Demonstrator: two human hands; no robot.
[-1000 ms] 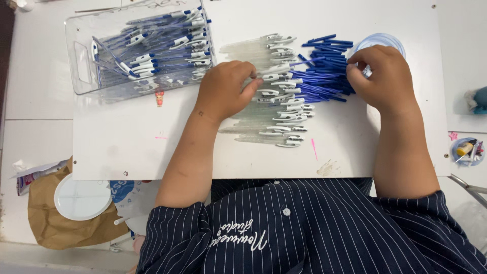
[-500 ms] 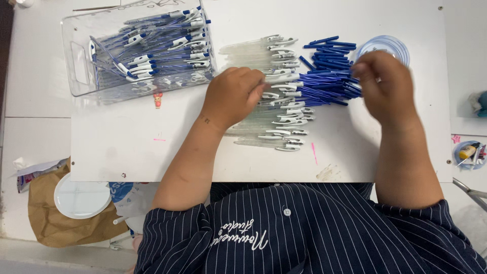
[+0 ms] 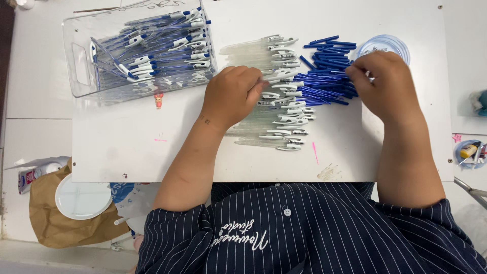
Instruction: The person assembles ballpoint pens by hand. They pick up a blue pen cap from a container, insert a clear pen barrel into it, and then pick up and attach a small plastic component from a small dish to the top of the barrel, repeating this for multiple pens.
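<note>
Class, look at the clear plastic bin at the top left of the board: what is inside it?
The clear bin holds a heap of assembled blue-and-white pens. Pens lower in the heap are covered by those above, so their number stays unknown.

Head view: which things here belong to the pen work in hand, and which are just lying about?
In the work:
left hand on the clear pen barrels
right hand at the blue refills
clear bin of assembled pens

Lying about:
white lid
brown paper bag
small round dish
</note>
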